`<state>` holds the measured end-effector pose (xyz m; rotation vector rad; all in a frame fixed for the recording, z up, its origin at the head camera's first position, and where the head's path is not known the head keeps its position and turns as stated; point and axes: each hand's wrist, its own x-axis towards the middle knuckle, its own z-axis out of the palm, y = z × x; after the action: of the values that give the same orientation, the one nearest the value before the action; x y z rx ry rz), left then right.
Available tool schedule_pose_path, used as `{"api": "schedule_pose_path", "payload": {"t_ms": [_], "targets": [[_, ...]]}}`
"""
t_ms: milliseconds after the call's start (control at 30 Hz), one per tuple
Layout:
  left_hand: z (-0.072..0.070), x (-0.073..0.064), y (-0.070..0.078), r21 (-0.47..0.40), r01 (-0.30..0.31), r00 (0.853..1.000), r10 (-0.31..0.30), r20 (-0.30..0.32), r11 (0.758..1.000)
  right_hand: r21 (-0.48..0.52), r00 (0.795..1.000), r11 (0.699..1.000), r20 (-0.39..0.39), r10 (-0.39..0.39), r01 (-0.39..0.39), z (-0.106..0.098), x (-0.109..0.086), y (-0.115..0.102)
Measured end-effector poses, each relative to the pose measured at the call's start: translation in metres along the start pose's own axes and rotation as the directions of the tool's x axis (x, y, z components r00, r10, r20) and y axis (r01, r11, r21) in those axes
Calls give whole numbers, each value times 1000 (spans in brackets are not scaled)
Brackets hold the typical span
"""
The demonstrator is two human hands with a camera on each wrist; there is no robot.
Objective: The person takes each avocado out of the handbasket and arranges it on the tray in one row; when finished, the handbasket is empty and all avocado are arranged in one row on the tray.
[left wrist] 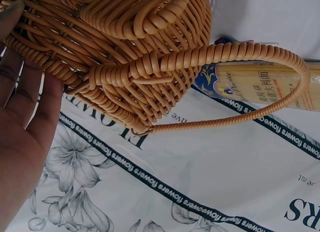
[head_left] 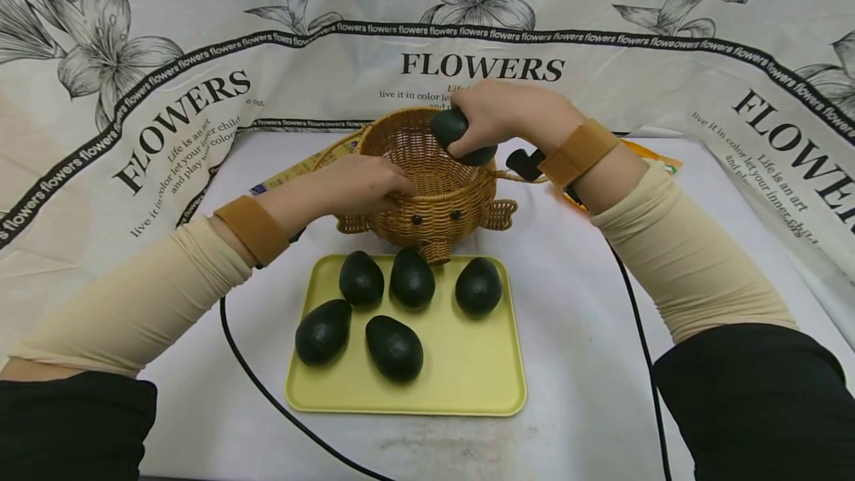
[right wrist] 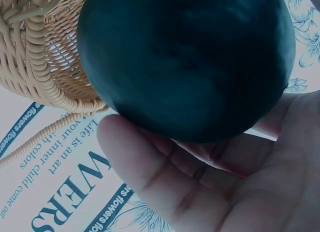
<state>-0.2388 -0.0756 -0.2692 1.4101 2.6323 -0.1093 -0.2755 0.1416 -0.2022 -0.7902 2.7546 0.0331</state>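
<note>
My right hand [head_left: 497, 113] grips a dark green avocado [head_left: 479, 155] above the right side of a wicker basket [head_left: 437, 203]. In the right wrist view the avocado [right wrist: 185, 67] fills the upper middle, fingers curled beneath it. My left hand [head_left: 366, 182] holds the basket's front-left rim, its fingers over the edge. The left wrist view has the fingers [left wrist: 47, 107] on one side of the rim and the thumb on the other. Several more avocados [head_left: 394, 347] lie on a yellow tray [head_left: 467, 392] in front of the basket.
A noodle packet [head_left: 300, 169] lies behind the left forearm. An orange packet [head_left: 651, 153] is partly hidden by the right forearm. Black cables [head_left: 254, 377] run down both sides of the white table. A flower-printed sheet [head_left: 320, 87] hangs at the back. Looped handles [left wrist: 225, 52] stick out from the basket.
</note>
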Motion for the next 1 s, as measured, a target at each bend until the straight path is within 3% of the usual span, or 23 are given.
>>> {"api": "schedule_pose_path", "payload": {"t_ms": [1000], "targets": [[0, 1, -1, -19, 12, 1000, -11, 7, 1000, 19, 998, 998, -18, 54, -53, 7, -23, -10]]}}
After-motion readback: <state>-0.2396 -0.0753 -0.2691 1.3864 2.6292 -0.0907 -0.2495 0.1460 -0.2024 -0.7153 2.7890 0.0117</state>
